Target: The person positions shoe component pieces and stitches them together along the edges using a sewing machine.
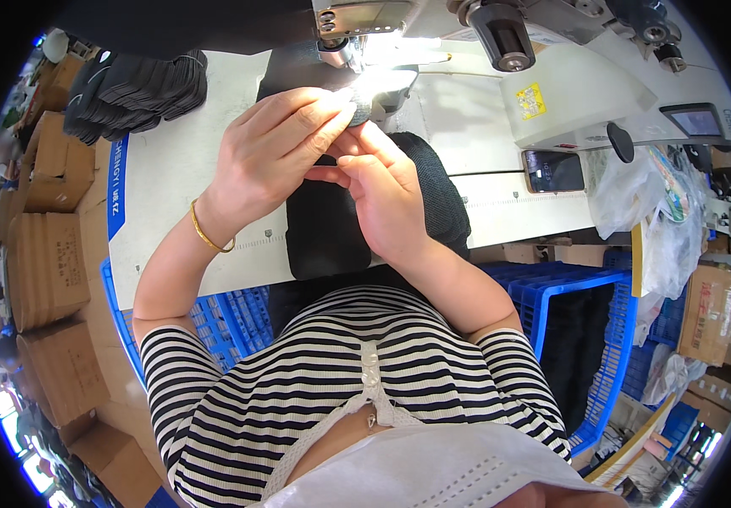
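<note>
Just below the sewing machine's needle area (pixel 344 55), my hands meet over a small dark textured fabric piece (pixel 364 111). My left hand (pixel 272 152) pinches it from above with its fingers bent together. From below, my right hand (pixel 389 199) is closed at its edge, thumb and fingertips pressed together; my fingers hide most of the piece. Under my hands lies a smooth black fabric pad (pixel 325 241). To its right, partly behind my right wrist, are dark ribbed fabric pieces (pixel 443 195).
Stacks of black fabric pieces (pixel 141 91) lie at the table's far left. On the right are a phone (pixel 553 172), a small machine screen (pixel 693 121) and clear plastic bags (pixel 623 199). Blue crates (pixel 543 288) stand below the table edge; cardboard boxes (pixel 48 258) line the left.
</note>
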`<state>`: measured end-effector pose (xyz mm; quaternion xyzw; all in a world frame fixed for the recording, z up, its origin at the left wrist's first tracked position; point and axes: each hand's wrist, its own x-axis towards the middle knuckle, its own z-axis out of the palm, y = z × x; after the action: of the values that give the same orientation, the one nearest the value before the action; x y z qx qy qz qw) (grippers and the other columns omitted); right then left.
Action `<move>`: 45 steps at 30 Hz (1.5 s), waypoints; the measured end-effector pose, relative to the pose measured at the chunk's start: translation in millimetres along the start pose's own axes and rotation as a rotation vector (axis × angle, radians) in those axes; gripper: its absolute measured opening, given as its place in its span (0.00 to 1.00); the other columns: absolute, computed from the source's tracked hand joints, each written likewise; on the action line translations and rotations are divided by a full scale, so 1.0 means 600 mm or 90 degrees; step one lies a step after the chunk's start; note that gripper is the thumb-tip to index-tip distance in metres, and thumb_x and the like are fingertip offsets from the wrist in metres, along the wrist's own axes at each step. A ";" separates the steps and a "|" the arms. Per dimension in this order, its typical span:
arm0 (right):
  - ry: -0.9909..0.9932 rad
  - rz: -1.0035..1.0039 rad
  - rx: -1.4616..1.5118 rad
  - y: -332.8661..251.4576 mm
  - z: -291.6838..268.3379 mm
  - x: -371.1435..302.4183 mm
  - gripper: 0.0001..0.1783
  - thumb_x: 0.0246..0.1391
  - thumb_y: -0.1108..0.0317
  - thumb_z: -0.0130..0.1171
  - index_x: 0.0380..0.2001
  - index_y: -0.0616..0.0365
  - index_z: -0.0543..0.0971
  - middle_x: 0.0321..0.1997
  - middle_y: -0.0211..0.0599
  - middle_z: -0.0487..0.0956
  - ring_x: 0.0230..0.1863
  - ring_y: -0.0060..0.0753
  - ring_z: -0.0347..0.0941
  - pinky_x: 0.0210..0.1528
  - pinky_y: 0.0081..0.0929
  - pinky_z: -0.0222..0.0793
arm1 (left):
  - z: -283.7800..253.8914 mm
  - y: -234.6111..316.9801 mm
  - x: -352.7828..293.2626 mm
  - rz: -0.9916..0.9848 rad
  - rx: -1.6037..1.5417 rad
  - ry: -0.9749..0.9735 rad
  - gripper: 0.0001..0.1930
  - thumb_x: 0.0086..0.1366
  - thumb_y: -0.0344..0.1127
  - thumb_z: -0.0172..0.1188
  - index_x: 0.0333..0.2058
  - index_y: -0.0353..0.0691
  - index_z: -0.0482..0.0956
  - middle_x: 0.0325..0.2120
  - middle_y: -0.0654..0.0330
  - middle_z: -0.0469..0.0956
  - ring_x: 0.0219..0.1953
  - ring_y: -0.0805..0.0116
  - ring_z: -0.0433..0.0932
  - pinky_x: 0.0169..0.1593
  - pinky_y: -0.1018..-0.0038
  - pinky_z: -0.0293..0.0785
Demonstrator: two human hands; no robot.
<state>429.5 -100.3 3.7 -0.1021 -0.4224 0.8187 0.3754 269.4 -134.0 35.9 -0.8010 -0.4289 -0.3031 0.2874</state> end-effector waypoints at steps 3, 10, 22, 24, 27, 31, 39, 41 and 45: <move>-0.004 -0.003 0.014 -0.004 -0.001 0.006 0.28 0.58 0.78 0.39 0.63 0.70 0.62 0.65 0.45 0.68 0.63 0.36 0.68 0.58 0.38 0.71 | 0.003 -0.002 0.005 0.009 0.010 0.006 0.20 0.42 0.30 0.62 0.38 0.33 0.82 0.37 0.59 0.80 0.43 0.63 0.79 0.40 0.70 0.80; -0.004 -0.015 0.027 -0.004 0.002 0.023 0.30 0.57 0.80 0.39 0.65 0.70 0.60 0.67 0.46 0.65 0.67 0.37 0.64 0.59 0.34 0.68 | 0.009 -0.016 0.015 -0.012 0.003 0.010 0.19 0.42 0.26 0.64 0.38 0.32 0.81 0.38 0.55 0.82 0.43 0.59 0.81 0.42 0.70 0.80; -0.008 -0.035 0.020 0.000 0.000 0.029 0.32 0.58 0.79 0.41 0.67 0.67 0.58 0.68 0.43 0.64 0.68 0.33 0.62 0.60 0.28 0.66 | 0.030 -0.029 0.017 0.013 0.059 0.049 0.14 0.44 0.33 0.62 0.32 0.35 0.79 0.36 0.60 0.80 0.41 0.64 0.80 0.39 0.72 0.79; -0.021 -0.046 0.023 0.001 0.000 0.029 0.32 0.58 0.79 0.41 0.67 0.67 0.58 0.69 0.43 0.64 0.68 0.33 0.62 0.60 0.28 0.66 | 0.030 -0.029 0.018 0.010 0.054 0.048 0.14 0.43 0.33 0.61 0.31 0.35 0.79 0.36 0.60 0.80 0.41 0.64 0.80 0.39 0.72 0.79; -0.016 -0.040 0.013 0.002 0.000 0.028 0.32 0.58 0.79 0.41 0.68 0.66 0.57 0.69 0.43 0.64 0.68 0.33 0.62 0.60 0.28 0.66 | 0.032 -0.029 0.018 0.015 0.059 0.064 0.14 0.43 0.32 0.61 0.31 0.35 0.80 0.35 0.60 0.79 0.39 0.65 0.79 0.38 0.73 0.79; -0.013 -0.031 0.014 -0.004 0.002 0.025 0.32 0.58 0.79 0.41 0.68 0.66 0.57 0.69 0.43 0.63 0.68 0.33 0.61 0.60 0.27 0.66 | 0.030 -0.023 0.021 0.005 0.078 0.047 0.15 0.42 0.30 0.61 0.33 0.35 0.80 0.34 0.61 0.78 0.37 0.66 0.78 0.36 0.74 0.78; 0.027 -0.017 0.001 -0.002 0.004 0.020 0.29 0.57 0.81 0.40 0.64 0.68 0.63 0.65 0.43 0.68 0.63 0.31 0.67 0.61 0.31 0.66 | 0.032 -0.006 0.025 -0.058 0.094 -0.015 0.17 0.42 0.28 0.62 0.36 0.35 0.79 0.30 0.62 0.74 0.32 0.68 0.75 0.30 0.74 0.76; 0.013 -0.011 -0.001 -0.003 -0.001 0.021 0.29 0.58 0.79 0.40 0.65 0.68 0.62 0.66 0.44 0.67 0.64 0.32 0.66 0.61 0.30 0.67 | 0.033 -0.004 0.026 -0.077 0.090 -0.009 0.16 0.44 0.27 0.62 0.36 0.34 0.78 0.30 0.62 0.74 0.32 0.67 0.74 0.30 0.73 0.75; 0.000 -0.012 -0.008 0.001 -0.013 0.020 0.28 0.61 0.76 0.42 0.65 0.68 0.61 0.66 0.45 0.67 0.65 0.33 0.66 0.59 0.30 0.69 | 0.032 -0.017 0.021 -0.075 0.052 0.007 0.17 0.46 0.26 0.61 0.38 0.34 0.79 0.31 0.60 0.75 0.34 0.65 0.76 0.33 0.72 0.76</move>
<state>424.5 -87.4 0.2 -0.1002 -0.4283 0.8126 0.3823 270.7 -108.7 34.8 -0.7604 -0.4859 -0.3060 0.3034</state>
